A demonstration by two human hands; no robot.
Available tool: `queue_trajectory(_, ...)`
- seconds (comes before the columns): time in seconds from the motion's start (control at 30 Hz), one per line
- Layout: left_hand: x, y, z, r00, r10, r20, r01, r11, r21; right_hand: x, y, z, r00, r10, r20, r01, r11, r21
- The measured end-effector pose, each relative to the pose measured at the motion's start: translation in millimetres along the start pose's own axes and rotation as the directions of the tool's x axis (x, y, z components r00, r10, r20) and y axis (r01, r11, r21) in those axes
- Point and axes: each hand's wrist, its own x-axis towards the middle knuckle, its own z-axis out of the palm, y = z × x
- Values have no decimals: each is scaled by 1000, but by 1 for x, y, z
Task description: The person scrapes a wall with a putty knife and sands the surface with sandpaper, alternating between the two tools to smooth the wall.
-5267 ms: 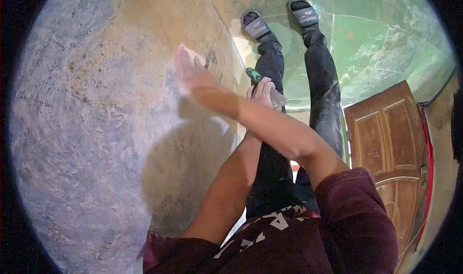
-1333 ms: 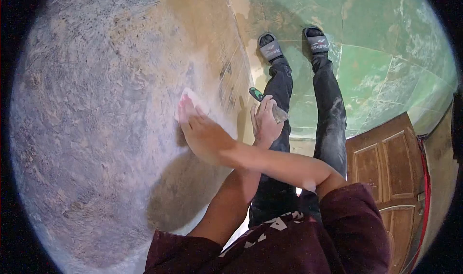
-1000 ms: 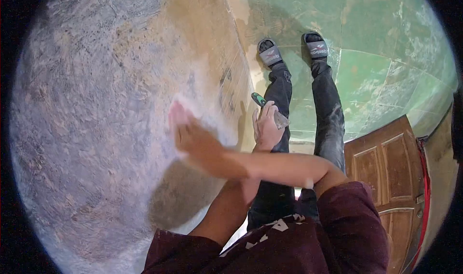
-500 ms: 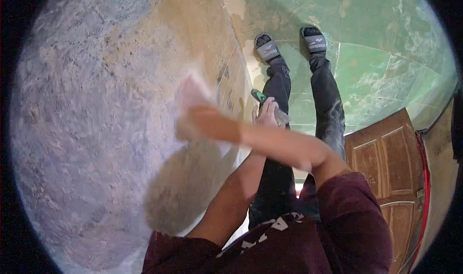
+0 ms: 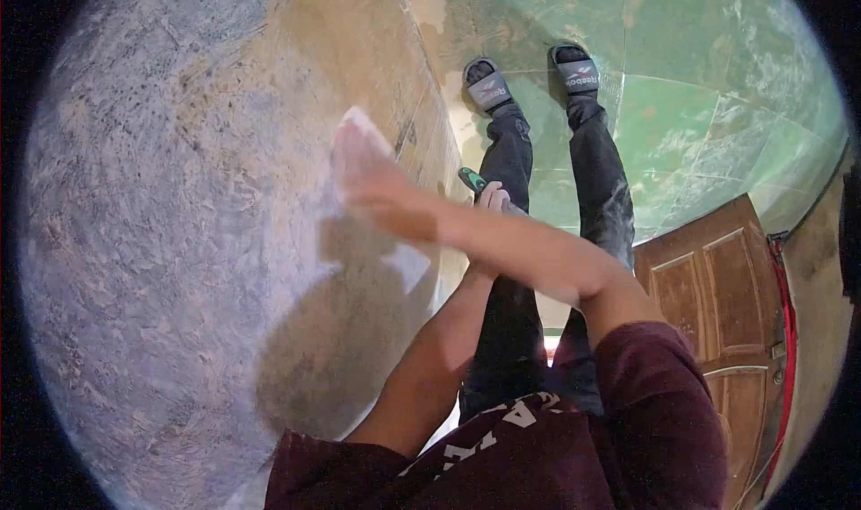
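My left hand (image 5: 492, 198) is closed around a tool with a black and green handle (image 5: 472, 181); my right forearm hides part of this hand and the tool's other end. My right arm crosses over the left one. At its end, my right hand (image 5: 363, 156) is at the wall (image 5: 188, 268), whose surface is streaked with whitish, purplish smears. Motion blurs this hand, and its fingertips look pale. Whether it holds anything cannot be made out. A shadow falls on the wall below it.
My feet in grey slides (image 5: 487, 88) stand on a green tiled floor (image 5: 668, 120) with pale smears. A brown panelled door (image 5: 708, 286) is at the right, with a red strip (image 5: 790, 331) beside it. Bare tan wall (image 5: 345, 26) shows near the top.
The view has shifted slightly. My right hand is less blurred and still at the wall. My right forearm now covers more of my left hand and the tool.
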Motion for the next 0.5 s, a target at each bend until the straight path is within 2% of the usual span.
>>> queue_trajectory(0.03,3,-2,-1,999,-7,35,8,1000,-15,-4,-10,-11,991,-136,12,135,959,-248)
queue_trajectory(0.07,10,6,-8,1000,-6,30,6,1000,-16,9,-43,-1,975,-125,-184,-13,793,-610)
queue_trajectory(0.1,13,18,-14,997,-54,52,52,998,38,19,-74,11,918,-109,-381,-310,403,-861)
queue_trajectory(0.13,7,30,-26,989,-119,87,110,989,102,32,-106,22,827,-89,-555,-552,56,-832)
queue_trajectory(0.17,7,32,-30,976,-179,122,173,983,60,27,-119,13,908,-132,-397,-384,117,-916)
queue_trajectory(0.23,5,27,-32,978,-172,117,166,984,58,27,-113,0,981,48,-188,-194,168,-967)
queue_trajectory(0.27,6,25,-31,982,-147,122,142,989,53,27,-110,-7,987,137,-78,-107,220,-970)
queue_trajectory(0.3,4,17,-21,998,-57,30,56,998,25,24,-110,-3,989,117,-84,-104,173,-979)
queue_trajectory(0.33,5,24,-23,998,-55,23,55,998,19,20,-112,2,992,96,-82,-94,124,-988)
queue_trajectory(0.4,11,35,-29,979,-185,88,179,981,69,20,-111,7,996,39,-82,-82,19,-996)
queue_trajectory(0.43,10,38,-31,982,-176,61,174,984,37,23,-117,8,996,16,-83,-82,-22,-996)
queue_trajectory(0.5,8,34,-31,981,-171,89,166,984,64,25,-121,0,989,-5,-145,-145,4,-989)
